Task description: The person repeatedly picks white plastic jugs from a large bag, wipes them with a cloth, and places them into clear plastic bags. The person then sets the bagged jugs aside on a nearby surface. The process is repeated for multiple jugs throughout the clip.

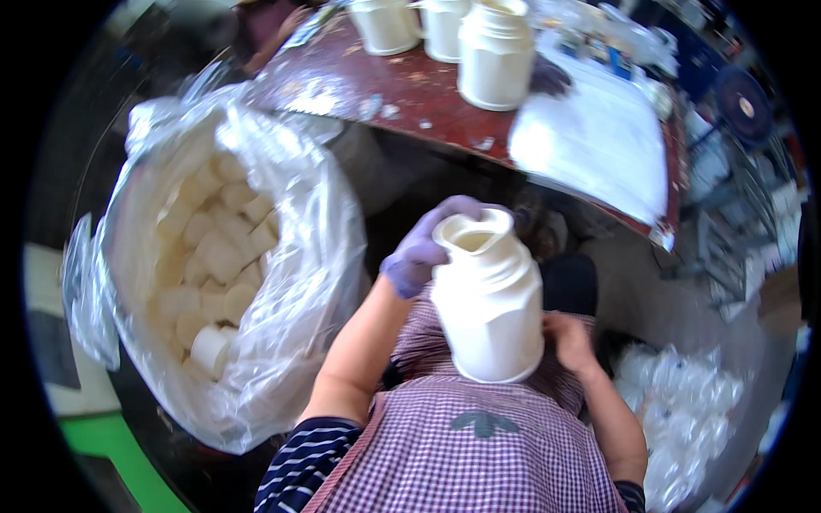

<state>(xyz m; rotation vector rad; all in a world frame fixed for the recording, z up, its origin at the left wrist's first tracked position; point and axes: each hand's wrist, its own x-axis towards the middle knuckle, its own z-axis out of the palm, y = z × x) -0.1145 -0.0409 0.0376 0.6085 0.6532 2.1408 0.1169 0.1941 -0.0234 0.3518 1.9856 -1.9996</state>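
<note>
A white plastic jar (490, 320) with a threaded neck and an open mouth stands over my lap, slightly tilted. My left hand (420, 247), in a purple glove, grips it at the neck, with some fingers hidden behind the rim. Bare, my right hand (569, 340) is beside the jar's lower right side. Its fingertips are partly hidden, so I cannot tell whether they touch the jar. To the left, a large clear plastic bag (314, 256) gapes around several white cylindrical pieces (218, 253), perhaps lids.
Several similar white jars (497, 64) stand on a worn dark red table (430, 109). A white sheet (593, 141) covers its right part. Another person's arm (272, 45) shows at the far left edge. Clear plastic bags (680, 410) lie at lower right; a fan (743, 106) stands beyond.
</note>
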